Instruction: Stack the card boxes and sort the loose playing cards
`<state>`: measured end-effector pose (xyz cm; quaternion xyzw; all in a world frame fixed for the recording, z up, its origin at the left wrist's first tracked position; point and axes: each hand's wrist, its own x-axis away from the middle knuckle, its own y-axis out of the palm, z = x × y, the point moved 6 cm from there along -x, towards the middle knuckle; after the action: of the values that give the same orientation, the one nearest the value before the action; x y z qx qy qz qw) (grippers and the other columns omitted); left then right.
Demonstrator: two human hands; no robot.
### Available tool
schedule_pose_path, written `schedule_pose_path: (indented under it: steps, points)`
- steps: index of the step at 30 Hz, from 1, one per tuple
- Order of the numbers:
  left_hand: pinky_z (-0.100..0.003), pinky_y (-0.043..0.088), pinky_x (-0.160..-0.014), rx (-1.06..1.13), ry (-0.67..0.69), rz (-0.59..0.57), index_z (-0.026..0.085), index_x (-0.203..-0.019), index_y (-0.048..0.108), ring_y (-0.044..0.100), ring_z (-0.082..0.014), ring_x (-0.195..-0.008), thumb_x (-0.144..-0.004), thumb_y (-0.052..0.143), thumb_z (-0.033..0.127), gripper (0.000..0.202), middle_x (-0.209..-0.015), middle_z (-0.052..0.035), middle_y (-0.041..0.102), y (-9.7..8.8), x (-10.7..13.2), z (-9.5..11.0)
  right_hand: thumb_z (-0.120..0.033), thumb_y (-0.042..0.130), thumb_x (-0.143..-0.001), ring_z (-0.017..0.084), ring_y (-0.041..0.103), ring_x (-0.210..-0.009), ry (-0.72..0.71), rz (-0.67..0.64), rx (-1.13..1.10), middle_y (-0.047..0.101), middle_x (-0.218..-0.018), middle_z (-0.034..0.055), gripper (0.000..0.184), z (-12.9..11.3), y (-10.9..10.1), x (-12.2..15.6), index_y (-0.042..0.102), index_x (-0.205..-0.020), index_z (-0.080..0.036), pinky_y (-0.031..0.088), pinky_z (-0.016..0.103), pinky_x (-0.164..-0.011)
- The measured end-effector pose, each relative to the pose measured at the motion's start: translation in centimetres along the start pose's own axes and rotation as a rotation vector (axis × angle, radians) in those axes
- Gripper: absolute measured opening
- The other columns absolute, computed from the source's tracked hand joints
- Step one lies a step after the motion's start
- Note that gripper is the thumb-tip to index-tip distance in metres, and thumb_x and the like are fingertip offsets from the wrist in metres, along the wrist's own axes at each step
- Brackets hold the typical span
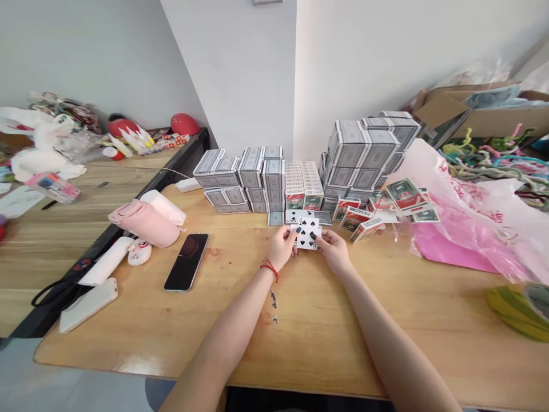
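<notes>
Over the wooden table (317,349), a six of spades (306,234) faces up.
Left hand (281,249) and right hand (337,252) clamp it from opposite sides, just in front of the card boxes (313,186); a phone (186,263) lies to the left.

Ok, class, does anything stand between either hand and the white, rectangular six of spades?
Nothing visible does: the left hand and right hand both have the white, rectangular six of spades in their grip, at opposite sides. Another white playing card with black marks shows beyond its far edge, not between.
</notes>
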<state>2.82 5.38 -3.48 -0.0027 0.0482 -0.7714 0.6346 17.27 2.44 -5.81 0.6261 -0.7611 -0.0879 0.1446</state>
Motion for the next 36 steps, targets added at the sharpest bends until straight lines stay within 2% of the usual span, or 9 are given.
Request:
schedule_pose_path:
  steps: [6,9,12,17,20,24,29,33,36]
  points:
    - [-0.019,0.030,-0.035,0.021,-0.039,0.050,0.013,-0.084,0.060,0.042,-0.0064,-0.034,-0.073,0.056,0.044,0.032,-0.042,0.0053,0.047,-0.6,-0.5,0.0,-0.052,0.066,-0.062,0.017,0.060,-0.052,0.004,-0.042,0.119,0.066,-0.067,0.0047,0.038,0.1,0.6,0.2,0.058,-0.075,-0.017,0.051,0.032,-0.051]
    - [-0.019,0.031,-0.037,-0.001,-0.024,0.036,0.014,-0.084,0.061,0.043,-0.0066,-0.036,-0.072,0.057,0.044,0.033,-0.046,0.0042,0.049,-0.8,-0.4,0.2,-0.049,0.065,-0.063,0.018,0.061,-0.061,-0.027,-0.049,0.122,0.067,-0.074,0.0053,0.036,-0.1,0.8,0.1,0.058,-0.079,-0.017,0.052,0.031,-0.053]
    - [-0.019,0.028,-0.036,-0.046,-0.011,0.026,0.014,-0.075,0.060,0.039,-0.0053,-0.036,-0.072,0.056,0.044,0.031,-0.048,0.0043,0.047,-1.0,-0.1,0.3,-0.043,0.067,-0.062,0.019,0.061,-0.070,-0.053,-0.049,0.111,0.066,-0.081,0.0058,0.035,-0.3,0.8,0.0,0.058,-0.083,-0.017,0.052,0.030,-0.054]
    - [-0.019,0.024,-0.037,-0.091,-0.011,0.009,0.016,-0.053,0.046,0.032,-0.0050,-0.035,-0.074,0.051,0.046,0.037,-0.038,0.0067,0.033,-1.3,0.0,0.0,-0.035,0.072,-0.057,0.018,0.060,-0.067,-0.046,-0.043,0.107,0.066,-0.079,0.0048,0.035,-0.4,0.8,-0.2,0.056,-0.082,-0.017,0.051,0.028,-0.051]
    - [-0.020,0.024,-0.038,-0.079,-0.017,-0.015,0.017,-0.050,0.039,0.031,-0.0052,-0.036,-0.076,0.049,0.047,0.041,-0.037,0.0070,0.031,-1.2,-0.2,-0.2,-0.032,0.073,-0.056,0.016,0.058,-0.060,-0.058,-0.045,0.131,0.065,-0.073,0.0036,0.035,-0.5,0.9,-0.2,0.055,-0.082,-0.017,0.047,0.024,-0.044]
    - [-0.020,0.023,-0.039,-0.126,-0.021,-0.016,0.017,-0.049,0.041,0.030,-0.0056,-0.037,-0.074,0.049,0.049,0.042,-0.038,0.0065,0.032,-1.2,-0.6,-0.3,-0.035,0.072,-0.058,0.010,0.049,-0.045,-0.059,-0.027,0.171,0.062,-0.066,0.0010,0.035,-0.7,1.0,-0.1,0.056,-0.083,-0.017,0.037,0.020,-0.035]
    - [-0.021,0.023,-0.041,-0.166,-0.013,-0.007,0.016,-0.046,0.041,0.032,-0.0064,-0.039,-0.072,0.051,0.049,0.043,-0.038,0.0056,0.034,-1.3,-0.8,-0.1,-0.044,0.066,-0.063,0.008,0.040,-0.037,-0.037,0.008,0.177,0.055,-0.053,-0.0032,0.031,-0.9,0.9,0.0,0.055,-0.074,-0.017,0.032,0.021,-0.033]
    - [-0.021,0.023,-0.041,-0.201,0.001,0.007,0.016,-0.044,0.040,0.032,-0.0064,-0.039,-0.073,0.051,0.048,0.044,-0.037,0.0053,0.034,-1.3,-0.7,0.2,-0.044,0.065,-0.065,0.006,0.034,-0.034,-0.022,0.000,0.183,0.050,-0.048,-0.0054,0.030,-0.8,1.0,0.0,0.054,-0.075,-0.018,0.026,0.019,-0.031]
    - [-0.021,0.023,-0.041,-0.212,0.000,0.003,0.016,-0.044,0.040,0.031,-0.0064,-0.038,-0.073,0.051,0.049,0.045,-0.036,0.0053,0.034,-1.3,-0.6,0.3,-0.044,0.065,-0.064,0.006,0.034,-0.034,-0.017,-0.007,0.185,0.050,-0.047,-0.0052,0.030,-0.9,1.0,0.0,0.054,-0.075,-0.018,0.026,0.019,-0.032]
